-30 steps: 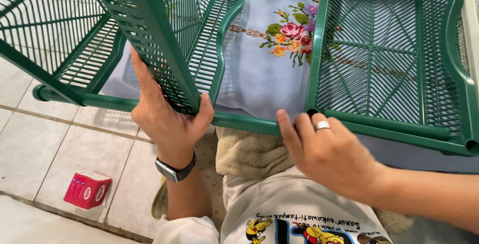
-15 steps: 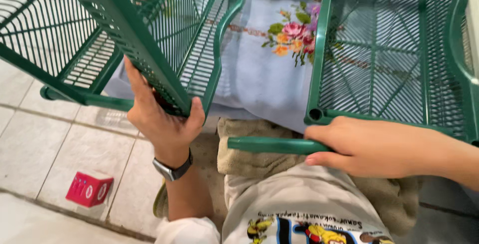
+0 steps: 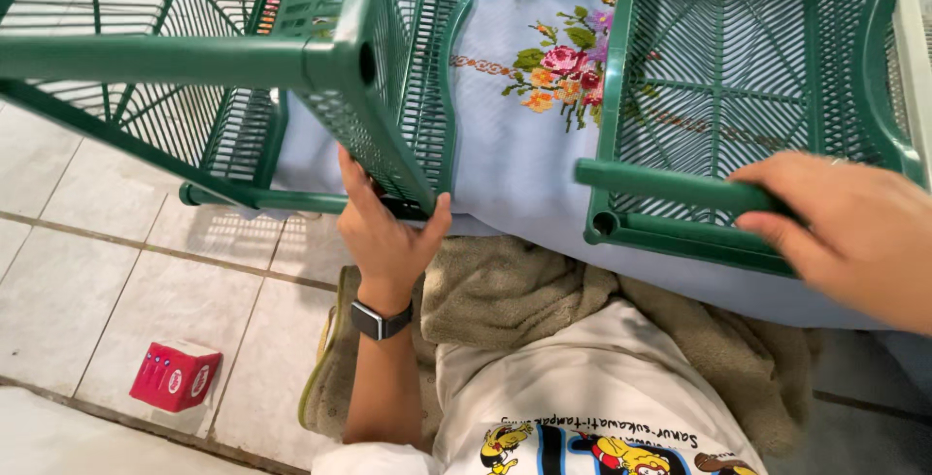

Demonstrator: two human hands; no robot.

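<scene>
Tiled floor [image 3: 87, 281]: pale square tiles, lower left of the view.

Cloth [image 3: 529, 135]: light blue, embroidered with flowers, spread under both baskets.

2 green slatted plastic baskets. Left basket [image 3: 194, 58]: tilted, lifted off the cloth, one corner down at the cloth's front edge. Right basket [image 3: 757, 97]: lying flat on the cloth.

Towel [image 3: 515, 291]: beige, bunched just below the cloth's front edge.

Green tube [image 3: 670, 187]: short plastic rod, lying crosswise above the right basket's front rim.

Left hand [image 3: 388, 237]: wears a dark watch; fingers and thumb spread around the lower corner of the left basket, gripping it.

Right hand [image 3: 845, 223]: fingers curled closed over one end of the green tube.

Small red box [image 3: 175, 375]: on the floor, well apart from the hands.
</scene>
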